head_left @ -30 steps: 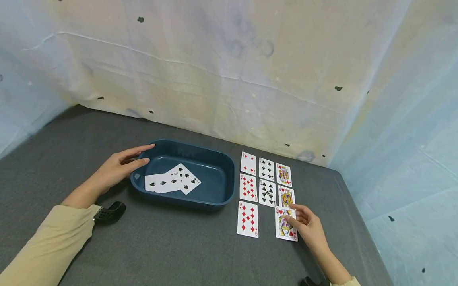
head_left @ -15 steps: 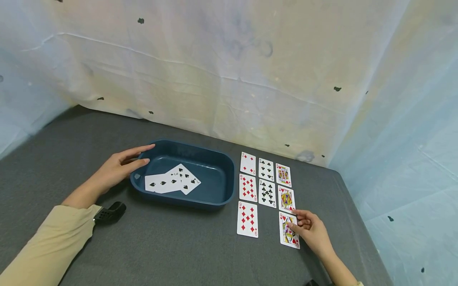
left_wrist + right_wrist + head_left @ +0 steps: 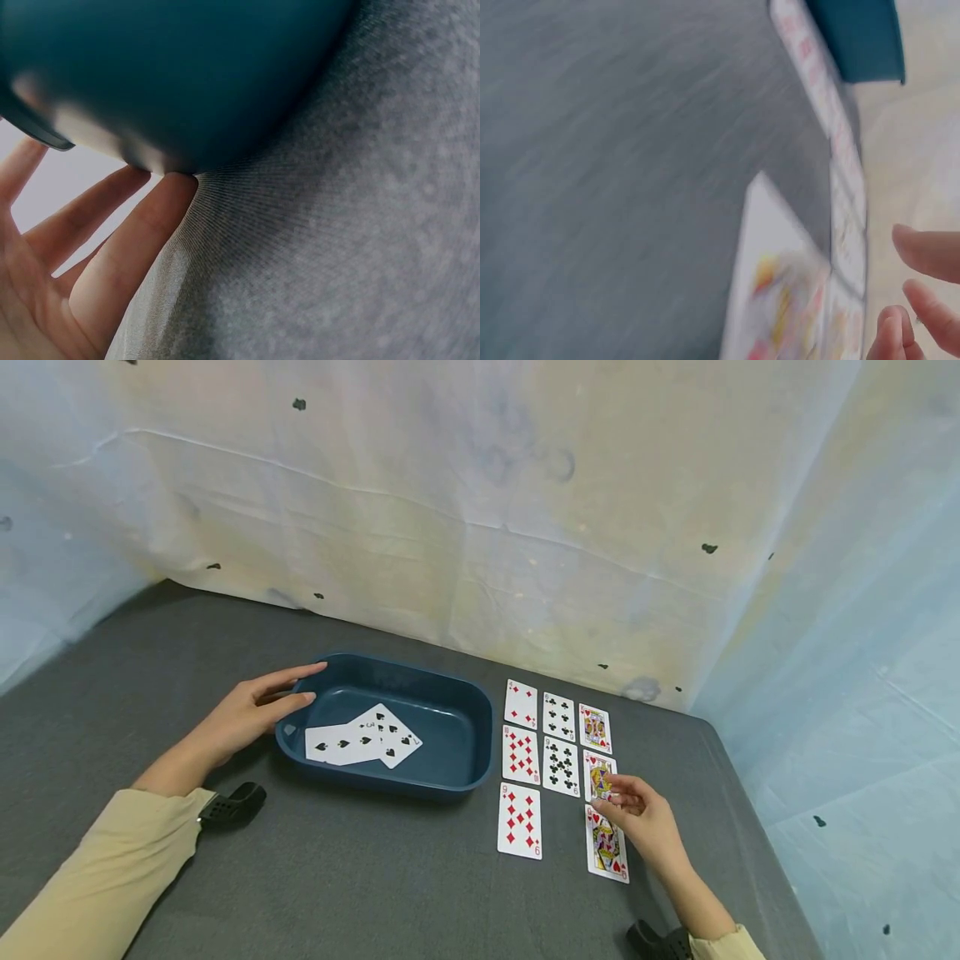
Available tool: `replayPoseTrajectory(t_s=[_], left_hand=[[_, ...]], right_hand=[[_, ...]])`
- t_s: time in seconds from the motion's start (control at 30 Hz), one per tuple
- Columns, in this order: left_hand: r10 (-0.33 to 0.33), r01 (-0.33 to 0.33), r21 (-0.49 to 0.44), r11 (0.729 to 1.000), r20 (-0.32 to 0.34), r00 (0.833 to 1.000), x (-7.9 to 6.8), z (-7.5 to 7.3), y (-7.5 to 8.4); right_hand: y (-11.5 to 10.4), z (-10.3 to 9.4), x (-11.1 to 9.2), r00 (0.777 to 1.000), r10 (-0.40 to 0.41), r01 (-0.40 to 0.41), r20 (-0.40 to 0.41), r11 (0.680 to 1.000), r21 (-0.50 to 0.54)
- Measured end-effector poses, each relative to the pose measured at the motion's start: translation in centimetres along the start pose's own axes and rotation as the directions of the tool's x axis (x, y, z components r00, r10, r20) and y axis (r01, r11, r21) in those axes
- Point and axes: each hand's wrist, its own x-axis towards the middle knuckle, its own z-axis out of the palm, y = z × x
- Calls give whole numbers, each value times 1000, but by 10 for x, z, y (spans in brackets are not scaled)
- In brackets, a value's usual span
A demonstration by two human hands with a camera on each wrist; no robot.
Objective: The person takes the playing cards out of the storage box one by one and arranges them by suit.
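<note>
My left hand (image 3: 242, 717) holds the left end of a dark blue tray (image 3: 471, 745), thumb and index finger over its rim. In the left wrist view, other fingers (image 3: 142, 247) meet the tray's outer wall from below. Spade cards (image 3: 352, 743) lie overlapping inside it. My right hand (image 3: 647, 822), thumb and index finger apart, hovers over the jack of hearts (image 3: 594, 770) and the top edge of the queen of hearts (image 3: 606, 852). Nothing shows between its fingers in the right wrist view, where the face card (image 3: 780, 292) below is blurred.
Left of the jack lie the nine of clubs (image 3: 561, 767) and ten of diamonds (image 3: 521, 753). Behind them are the four of diamonds (image 3: 521, 703), another club (image 3: 558, 717) and a heart face card (image 3: 595, 727). The nine of diamonds (image 3: 519, 820) lies in front.
The right hand slid the queen of hearts right and toward me, below the jack, then let go and moved up and slightly left. The left hand and tray stayed in place.
</note>
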Motion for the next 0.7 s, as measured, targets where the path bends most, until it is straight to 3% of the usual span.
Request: replayPoseTrajectory(t_s=[0.3,0.5,0.7], left_hand=[[-8,8,-4,1000,-8,1000,1,-1,-1],[4,-4,-15,1000,-6,1000,1,-1,-3],[0,0,-18,1000,-10,1000,1,0,-3]], right_hand=[[-39,27,13,996,-89,83,25,982,169],[-75,51,22,985,-170,157,21,945,286],[-105,73,27,961,-276,245,34,900,361]])
